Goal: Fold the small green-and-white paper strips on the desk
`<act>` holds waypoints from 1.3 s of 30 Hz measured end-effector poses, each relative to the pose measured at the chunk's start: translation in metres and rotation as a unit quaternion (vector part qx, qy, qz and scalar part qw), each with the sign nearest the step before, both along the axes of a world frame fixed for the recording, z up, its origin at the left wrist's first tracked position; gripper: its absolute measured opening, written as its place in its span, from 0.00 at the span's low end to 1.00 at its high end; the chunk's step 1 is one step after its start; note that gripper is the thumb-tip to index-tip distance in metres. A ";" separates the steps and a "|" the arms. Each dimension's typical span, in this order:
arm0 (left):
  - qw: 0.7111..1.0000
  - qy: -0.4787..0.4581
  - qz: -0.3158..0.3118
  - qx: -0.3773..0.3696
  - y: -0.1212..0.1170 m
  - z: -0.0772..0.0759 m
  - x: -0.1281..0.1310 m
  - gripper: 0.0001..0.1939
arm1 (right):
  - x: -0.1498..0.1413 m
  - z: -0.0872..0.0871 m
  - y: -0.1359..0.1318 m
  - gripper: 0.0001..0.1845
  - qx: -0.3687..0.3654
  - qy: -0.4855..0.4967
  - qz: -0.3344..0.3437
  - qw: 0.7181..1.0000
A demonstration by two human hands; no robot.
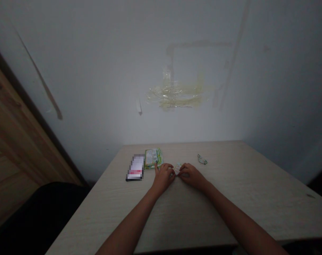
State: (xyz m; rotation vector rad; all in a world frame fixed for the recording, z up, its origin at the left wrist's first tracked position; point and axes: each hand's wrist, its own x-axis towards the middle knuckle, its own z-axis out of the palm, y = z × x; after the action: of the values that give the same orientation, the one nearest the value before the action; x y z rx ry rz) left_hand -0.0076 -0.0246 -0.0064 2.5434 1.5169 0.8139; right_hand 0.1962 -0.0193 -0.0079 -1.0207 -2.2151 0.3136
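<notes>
Presently, two bare hands work close together on a pale wooden table (pixel 230 198), and the step in hand appears to be fine fingertip handling of one small pale packet (pixel 178 168), which stands between the hands, a little beyond them. The left hand (pixel 163 179) and the right hand (pixel 192 176) are both curled inward, and their fingertips come to the lower end of the packet from the two sides. Neither hand looks released, but the piece is so small that I cannot tell if it is truly pinched or only touched. The left index finger (pixel 156 165) is stretched away from the other fingers toward the lower edge of a green packet (pixel 153 158), which lies flat just beyond that hand and seems to touch this fingertip. To the left of the green packet lies a flat device (pixel 135 168), perhaps a phone, but it is blurred and I cannot be sure. A small crumpled scrap (pixel 202 159) lies on the table to the right, well apart from the hands. Behind the table rises a grey wall (pixel 269 88) with old tape (pixel 176 95) on it, and a wooden panel (pixel 14 124) stands on the left. A piece this small can be managed only with the fingertips, not with the whole hand.
</notes>
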 end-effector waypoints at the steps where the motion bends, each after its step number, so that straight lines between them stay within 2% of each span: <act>1: 1.000 -0.002 0.002 -0.001 0.000 0.000 0.001 0.06 | -0.001 -0.001 0.001 0.08 -0.005 0.002 -0.006 1.000; 9: 1.000 -0.003 0.009 -0.006 0.002 -0.002 0.000 0.05 | -0.011 -0.010 0.007 0.03 -0.016 -0.005 -0.064 0.998; 15: 1.000 0.001 0.010 -0.002 0.001 0.002 -0.006 0.05 | -0.014 -0.010 0.007 0.02 -0.008 -0.015 -0.080 0.997; 33: 0.999 0.015 0.031 -0.015 0.000 0.005 -0.003 0.05 | -0.017 -0.009 0.006 0.02 -0.009 -0.033 -0.090 0.995; 39: 0.999 0.014 0.047 -0.019 0.000 0.007 -0.001 0.05 | -0.015 -0.010 0.006 0.03 -0.025 -0.011 -0.079 0.997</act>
State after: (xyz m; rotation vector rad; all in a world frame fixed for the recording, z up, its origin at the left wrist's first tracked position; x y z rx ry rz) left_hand -0.0085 -0.0251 0.0002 2.4837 1.6539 0.7563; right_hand 0.1811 -0.0130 -0.0176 -1.2240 -2.1405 0.2894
